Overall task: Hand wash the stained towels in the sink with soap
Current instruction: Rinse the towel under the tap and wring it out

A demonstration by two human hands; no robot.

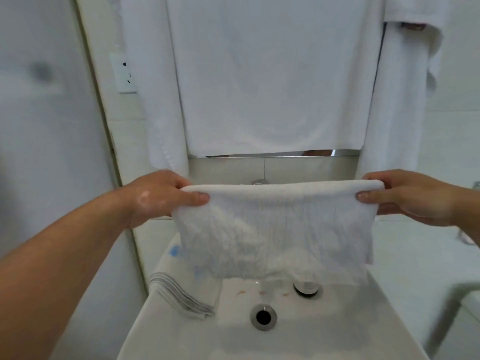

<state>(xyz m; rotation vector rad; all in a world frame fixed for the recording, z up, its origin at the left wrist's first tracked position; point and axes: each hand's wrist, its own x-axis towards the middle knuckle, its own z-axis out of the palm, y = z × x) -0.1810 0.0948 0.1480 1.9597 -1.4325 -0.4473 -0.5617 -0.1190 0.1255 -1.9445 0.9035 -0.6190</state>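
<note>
Holding position: the towel (275, 229) is held spread in the air above the sink (145, 328), between the two hands and clear of the basin.
Grip, left hand (161, 197): the upper left corner is pinched, with the thumb on the near face and the fingers curled behind; the skin is seen to be wet.
Grip, right hand (407, 198): the upper right corner is pinched in the same manner, thumb in front and fingers behind.
Long axis: it is run left to right, roughly level, along the rolled top edge stretched between the hands.
Facing: the broad face is turned toward the camera, and the free lower edge is pointed down at the basin.
Marks: faint bluish tints are seen on the lower left part of the white fabric.
Basin: a drain plug (307, 288) and a chrome-ringed hole (262, 317) are seen, with brownish spots (241, 292) between them.
Left rim: a folded grey-striped cloth (181, 297) is laid over it.
Background: hanging white towels (272, 87) are draped over the wall, a chrome rail (285, 153) is exposed beneath them, and a wall socket (125, 74) is mounted to the left.
</note>
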